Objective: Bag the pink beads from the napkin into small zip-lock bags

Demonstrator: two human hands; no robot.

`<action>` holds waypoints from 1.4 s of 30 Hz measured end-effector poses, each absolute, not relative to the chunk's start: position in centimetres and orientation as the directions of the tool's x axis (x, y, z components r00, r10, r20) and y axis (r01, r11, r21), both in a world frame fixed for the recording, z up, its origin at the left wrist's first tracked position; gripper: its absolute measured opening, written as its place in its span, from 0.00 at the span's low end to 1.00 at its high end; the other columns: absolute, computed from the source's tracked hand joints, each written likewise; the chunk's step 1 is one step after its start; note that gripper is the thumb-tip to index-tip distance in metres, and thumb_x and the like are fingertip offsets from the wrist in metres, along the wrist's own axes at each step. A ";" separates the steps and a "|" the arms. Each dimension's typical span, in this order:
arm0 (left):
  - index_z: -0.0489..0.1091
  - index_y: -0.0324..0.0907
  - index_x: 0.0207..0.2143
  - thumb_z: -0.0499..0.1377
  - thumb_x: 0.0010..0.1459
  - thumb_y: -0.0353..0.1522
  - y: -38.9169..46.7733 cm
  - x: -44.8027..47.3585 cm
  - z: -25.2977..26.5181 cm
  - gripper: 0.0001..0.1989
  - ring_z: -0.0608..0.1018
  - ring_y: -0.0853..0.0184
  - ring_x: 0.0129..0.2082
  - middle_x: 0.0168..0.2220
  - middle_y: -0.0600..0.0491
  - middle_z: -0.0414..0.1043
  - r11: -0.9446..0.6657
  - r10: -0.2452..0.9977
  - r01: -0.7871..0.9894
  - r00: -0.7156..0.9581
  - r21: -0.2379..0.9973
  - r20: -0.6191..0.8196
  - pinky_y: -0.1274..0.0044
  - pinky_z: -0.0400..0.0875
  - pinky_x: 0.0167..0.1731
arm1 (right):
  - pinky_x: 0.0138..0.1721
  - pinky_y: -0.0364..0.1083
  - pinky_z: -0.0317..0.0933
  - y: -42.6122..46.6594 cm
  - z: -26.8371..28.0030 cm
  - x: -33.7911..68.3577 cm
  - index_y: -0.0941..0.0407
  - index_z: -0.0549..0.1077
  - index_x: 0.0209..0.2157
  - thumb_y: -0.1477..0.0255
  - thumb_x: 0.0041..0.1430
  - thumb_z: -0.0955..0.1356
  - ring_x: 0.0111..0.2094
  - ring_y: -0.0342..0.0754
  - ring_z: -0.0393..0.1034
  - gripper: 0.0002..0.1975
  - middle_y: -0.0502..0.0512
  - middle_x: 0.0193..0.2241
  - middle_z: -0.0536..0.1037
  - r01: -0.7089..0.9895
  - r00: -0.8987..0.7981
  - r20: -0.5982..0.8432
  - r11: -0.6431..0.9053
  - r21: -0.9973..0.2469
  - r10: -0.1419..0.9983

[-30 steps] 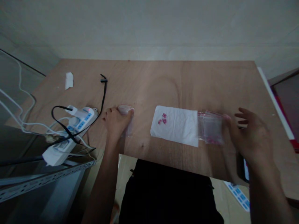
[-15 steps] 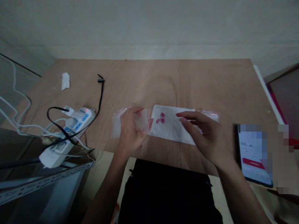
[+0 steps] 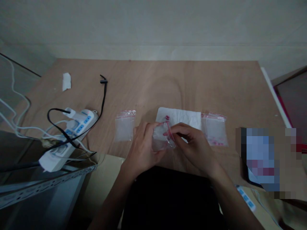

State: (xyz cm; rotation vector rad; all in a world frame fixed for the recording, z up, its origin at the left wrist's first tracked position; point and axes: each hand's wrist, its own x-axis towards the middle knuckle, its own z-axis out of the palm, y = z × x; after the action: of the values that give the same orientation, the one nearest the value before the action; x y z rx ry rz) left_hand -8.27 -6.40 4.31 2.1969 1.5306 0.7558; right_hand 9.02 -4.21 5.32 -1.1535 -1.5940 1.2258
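My left hand [image 3: 143,145] is closed on a small clear zip bag [image 3: 160,135] with a red strip along its mouth, tilted with the mouth to the right. The thumb and fingers of my right hand [image 3: 192,140] are pinched together at that mouth; whatever they hold is hidden. Behind the hands lies a white sheet [image 3: 185,115], partly covered by them. A few small pink pieces [image 3: 167,118] show on it.
Flat zip bags [image 3: 124,127] lie to the left. More bags [image 3: 215,129], with pink pieces in the bottom, lie right of the sheet. A power strip [image 3: 80,127] with tangled cables stands at left, a paper scrap [image 3: 66,81] behind it. A partly blurred phone [image 3: 255,177] lies at right.
My left hand has moved right and toward me with the zip bag, off the flat bags. My right hand has moved left from above the sheet to the bag's mouth, its fingers now pinched.
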 end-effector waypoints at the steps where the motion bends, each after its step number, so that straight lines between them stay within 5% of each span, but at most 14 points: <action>1: 0.55 0.44 0.55 0.61 0.49 0.27 -6.6 -8.3 4.4 0.31 0.70 0.57 0.49 0.47 0.48 0.64 -0.343 0.939 0.750 0.274 0.566 0.206 0.64 0.67 0.48 | 0.32 0.43 0.67 -4.3 5.2 9.2 0.54 0.79 0.33 0.77 0.59 0.64 0.34 0.44 0.74 0.10 0.53 0.32 0.78 0.192 -0.280 0.066 0.123 -0.974 0.958; 4: 0.55 0.43 0.55 0.62 0.48 0.28 -6.9 -8.4 4.7 0.32 0.70 0.56 0.49 0.48 0.47 0.64 -0.326 0.945 0.760 0.282 0.563 0.167 0.63 0.67 0.48 | 0.33 0.43 0.67 -4.5 4.8 9.7 0.54 0.80 0.35 0.76 0.56 0.67 0.35 0.44 0.74 0.09 0.54 0.36 0.79 0.124 -0.338 0.000 0.045 -0.991 0.941; 9: 0.57 0.42 0.54 0.61 0.48 0.28 -7.2 -8.5 4.6 0.30 0.70 0.56 0.47 0.45 0.47 0.64 -0.321 0.945 0.770 0.304 0.551 0.125 0.63 0.68 0.46 | 0.31 0.41 0.67 -4.8 4.5 10.2 0.55 0.80 0.33 0.74 0.50 0.73 0.28 0.42 0.73 0.06 0.50 0.28 0.80 0.032 -0.439 -0.172 -0.175 -0.984 0.882; 18: 0.57 0.42 0.55 0.63 0.50 0.34 -7.7 -8.6 4.7 0.31 0.69 0.53 0.50 0.48 0.46 0.65 -0.334 0.932 0.788 0.358 0.517 0.056 0.59 0.65 0.50 | 0.37 0.45 0.69 -4.7 4.3 10.7 0.55 0.81 0.32 0.72 0.55 0.70 0.33 0.45 0.76 0.06 0.53 0.33 0.82 0.112 -0.474 -0.170 -0.132 -0.985 0.864; 22: 0.51 0.42 0.60 0.66 0.48 0.39 -7.8 -8.0 5.4 0.41 0.66 0.53 0.57 0.56 0.43 0.63 -0.347 0.926 0.741 0.366 0.575 0.088 0.60 0.62 0.56 | 0.35 0.45 0.68 -4.7 4.1 10.4 0.55 0.80 0.33 0.71 0.51 0.72 0.33 0.46 0.75 0.06 0.52 0.31 0.81 0.122 -0.460 -0.227 -0.192 -0.974 0.858; 25: 0.51 0.43 0.59 0.65 0.50 0.37 -7.8 -7.1 5.3 0.38 0.68 0.54 0.55 0.55 0.44 0.65 -0.319 0.927 0.701 0.372 0.638 0.055 0.62 0.65 0.55 | 0.36 0.45 0.67 -4.7 4.5 10.2 0.56 0.80 0.34 0.71 0.53 0.71 0.33 0.46 0.74 0.06 0.52 0.31 0.81 0.105 -0.494 -0.236 -0.212 -0.972 0.837; 30: 0.55 0.44 0.49 0.59 0.52 0.31 -7.7 -6.5 5.0 0.23 0.74 0.58 0.48 0.47 0.47 0.68 -0.192 0.952 0.652 0.306 0.734 -0.023 0.64 0.71 0.48 | 0.39 0.45 0.67 -5.6 5.5 10.4 0.53 0.79 0.31 0.67 0.63 0.66 0.38 0.45 0.72 0.11 0.53 0.34 0.76 0.146 -0.416 -0.048 0.014 -0.989 0.908; 35: 0.54 0.44 0.46 0.61 0.48 0.31 -7.7 -6.8 5.4 0.25 0.75 0.57 0.44 0.44 0.48 0.68 -0.049 0.955 0.666 0.249 0.744 -0.160 0.64 0.72 0.43 | 0.33 0.41 0.66 -6.9 6.3 10.8 0.52 0.79 0.33 0.69 0.52 0.75 0.35 0.42 0.70 0.05 0.51 0.36 0.73 0.280 -0.397 0.066 0.190 -0.941 0.915; 42: 0.56 0.44 0.46 0.59 0.52 0.31 -7.7 -6.7 5.5 0.20 0.75 0.56 0.44 0.42 0.47 0.69 -0.051 0.964 0.682 0.224 0.730 -0.142 0.62 0.73 0.43 | 0.30 0.42 0.66 -6.7 6.3 11.2 0.52 0.79 0.38 0.74 0.61 0.68 0.32 0.42 0.72 0.07 0.52 0.33 0.75 0.247 -0.451 0.154 0.289 -0.925 0.879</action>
State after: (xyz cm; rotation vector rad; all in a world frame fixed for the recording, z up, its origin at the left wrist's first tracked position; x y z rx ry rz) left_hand -6.71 -7.68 5.51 1.8015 1.5251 0.5144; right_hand 11.19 -6.74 6.27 -1.0098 -1.8711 1.1688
